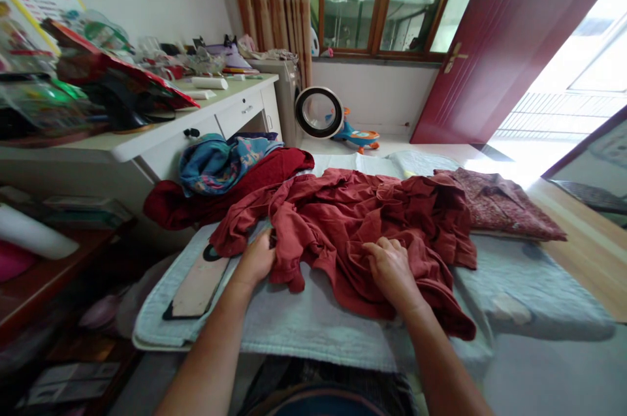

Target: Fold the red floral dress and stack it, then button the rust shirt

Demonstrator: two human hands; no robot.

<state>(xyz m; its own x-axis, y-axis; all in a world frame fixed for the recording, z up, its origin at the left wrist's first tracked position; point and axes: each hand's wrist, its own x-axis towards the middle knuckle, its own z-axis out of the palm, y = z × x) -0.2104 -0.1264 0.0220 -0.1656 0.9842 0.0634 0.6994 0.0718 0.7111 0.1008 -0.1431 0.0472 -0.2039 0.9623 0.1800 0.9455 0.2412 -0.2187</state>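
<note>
A rust-red garment (337,226) lies crumpled across the light blue cloth (323,331) that covers the table. At the garment's left part, my left hand (259,256) is closed on its edge, with some fingertips hidden by fabric. My right hand (392,269) rests on the lower middle of the same garment, its fingers curled and pinching a fold. Beside my left forearm lies a flat pale board (196,288) with dark ends, partly under a sleeve.
Dark red cloth (166,204) and a blue patterned cloth (215,164) are heaped at the back left. A folded patterned garment (509,204) lies at the right. A cluttered white desk (181,125) borders the left side.
</note>
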